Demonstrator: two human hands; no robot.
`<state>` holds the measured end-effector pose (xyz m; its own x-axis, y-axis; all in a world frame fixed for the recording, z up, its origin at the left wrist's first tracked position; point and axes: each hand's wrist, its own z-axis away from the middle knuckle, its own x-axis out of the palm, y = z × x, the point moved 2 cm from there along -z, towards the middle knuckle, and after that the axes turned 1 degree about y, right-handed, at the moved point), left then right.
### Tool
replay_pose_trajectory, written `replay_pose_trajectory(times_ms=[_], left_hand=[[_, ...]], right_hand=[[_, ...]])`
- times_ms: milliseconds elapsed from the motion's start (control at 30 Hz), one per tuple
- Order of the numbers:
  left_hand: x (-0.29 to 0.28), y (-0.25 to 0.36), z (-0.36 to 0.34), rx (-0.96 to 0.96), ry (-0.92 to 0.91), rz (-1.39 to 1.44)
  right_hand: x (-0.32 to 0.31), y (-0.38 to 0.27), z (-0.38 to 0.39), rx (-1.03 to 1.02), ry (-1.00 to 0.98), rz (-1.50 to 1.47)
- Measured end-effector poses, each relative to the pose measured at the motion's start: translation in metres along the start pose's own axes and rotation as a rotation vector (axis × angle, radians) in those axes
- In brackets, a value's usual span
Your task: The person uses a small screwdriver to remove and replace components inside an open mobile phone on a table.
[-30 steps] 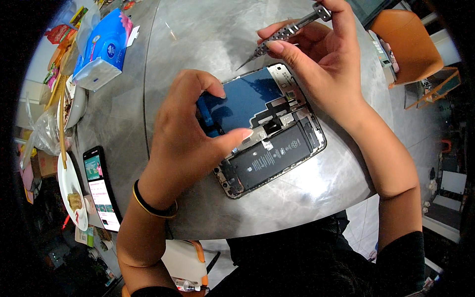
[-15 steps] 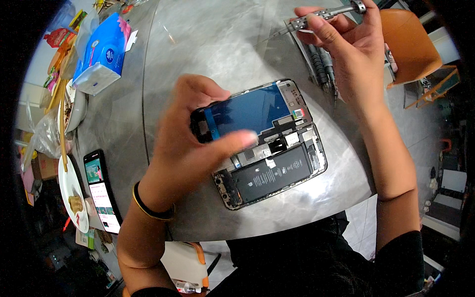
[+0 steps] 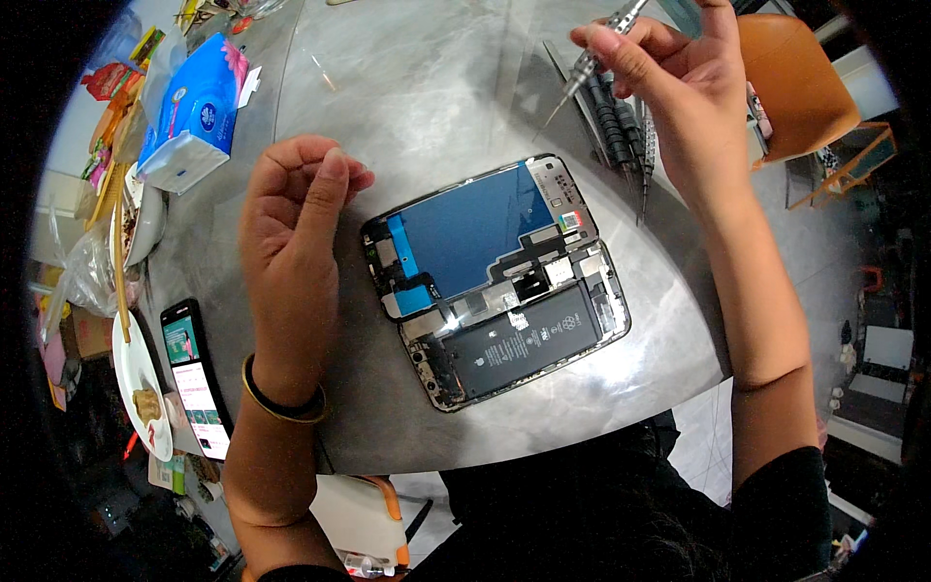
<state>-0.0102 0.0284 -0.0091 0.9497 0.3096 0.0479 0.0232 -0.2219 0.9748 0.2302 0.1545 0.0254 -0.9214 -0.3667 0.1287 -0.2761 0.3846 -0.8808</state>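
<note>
Steel-grey desk [image 3: 427,87], rounded near edge. Opened phone [image 3: 495,276] lies flat on it near the middle of that near edge, back half and screen half folded out side by side. Long axis of the pair runs diagonally, from the near-left toward the far-right corner. Black battery [image 3: 524,339] sits in the nearer half, blue-backed screen panel [image 3: 475,228] in the farther half.

Right hand [image 3: 684,107] is up over the far-right part of the desk, fingers clamped on a thin metal screwdriver [image 3: 592,58]. Its tip points down-left toward the phone, well clear of it, nothing touching. Phone lies down and to the left of that tip.

Left hand [image 3: 291,252] hovers just beside the phone's left edge, fingers loosely curled together, thumb against the index. Whether something tiny is pinched there: cannot tell. It holds nothing visible and does not touch the phone. Of the two, left is nearer the phone; right has the tool.

Row of spare drivers [image 3: 621,126] lies on the desk's far-right side, under the right hand. Blue tissue pack [image 3: 194,112] at the far-left corner, second phone [image 3: 199,378] with lit screen by the left edge, white plate [image 3: 136,378] further left, off the desk.
</note>
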Motion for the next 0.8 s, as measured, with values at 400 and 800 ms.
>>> replay_pose_trajectory(times_ms=[400,800], left_hand=[[-0.028,0.003,-0.015,-0.004,0.325,-0.013],[-0.011,0.003,-0.010,0.386,-0.123,-1.018]], right_hand=[[0.015,0.005,0.007,-0.074,0.033,0.074],[0.016,0.007,0.011,-0.029,-0.006,0.046]])
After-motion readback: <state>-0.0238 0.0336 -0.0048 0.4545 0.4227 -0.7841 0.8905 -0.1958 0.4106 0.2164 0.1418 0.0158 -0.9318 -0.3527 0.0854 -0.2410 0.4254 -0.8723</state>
